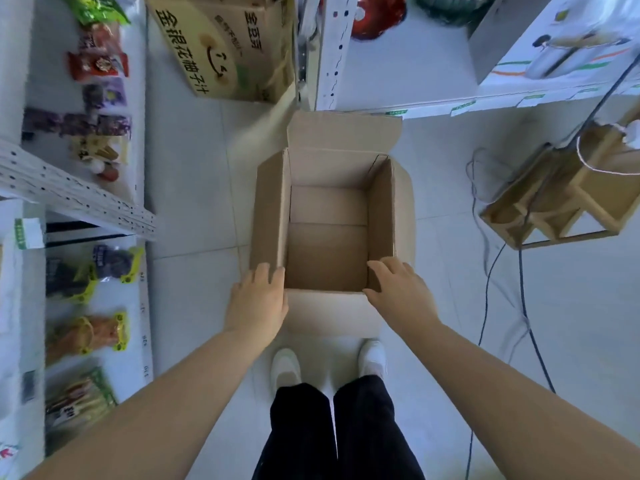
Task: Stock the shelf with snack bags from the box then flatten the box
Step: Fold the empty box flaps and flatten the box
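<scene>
A brown cardboard box (329, 174) stands open on the tiled floor in front of my feet, with nothing inside it. Its flaps stand up or fold outward. My left hand (258, 296) rests on the near end of the left flap, fingers fairly straight. My right hand (398, 289) lies on the near right corner, fingers spread over the right flap's edge. Snack bags (100, 64) lie in rows on the white shelf (138, 161) at the left, with more bags (86, 334) on the lower level.
A printed carton (221, 46) stands on the floor beyond the box. A wooden frame stand (568, 195) with cables (523, 289) trailing over the floor sits at the right. Another white shelf (433, 109) runs along the back right. My white shoes (285, 368) are just behind the box.
</scene>
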